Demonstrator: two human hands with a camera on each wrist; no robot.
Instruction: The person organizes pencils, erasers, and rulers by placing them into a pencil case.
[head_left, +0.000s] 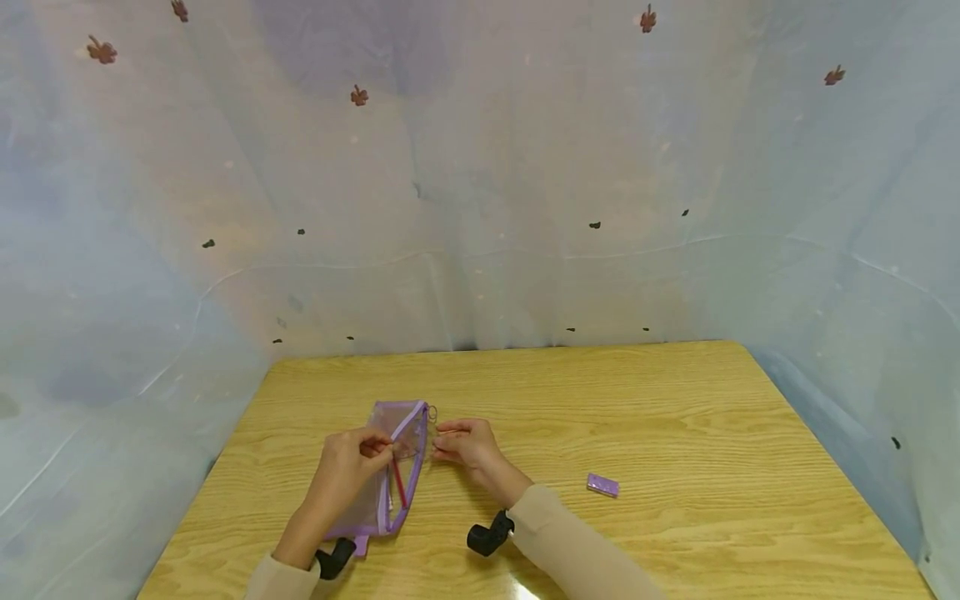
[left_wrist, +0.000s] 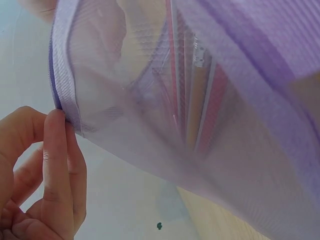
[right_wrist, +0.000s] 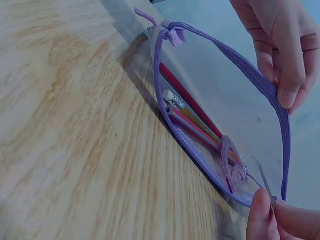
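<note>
A purple see-through zip pouch lies on the left part of the table with its mouth spread apart. My left hand pinches one zipper edge between thumb and fingers; the left wrist view shows this hand at the pouch's rim. Inside are red pencils, a yellow pencil with a white eraser end, and a pinkish clear plastic piece with curved cut-outs. My right hand, at the mouth's right end, pinches a thin, clear, flat piece, seen nearly edge-on; its kind is unclear.
A small purple packet lies on the wooden table, to the right of my right forearm. A ring hangs at the pouch's far corner. Pale curtains with leaf marks enclose the table's back and sides.
</note>
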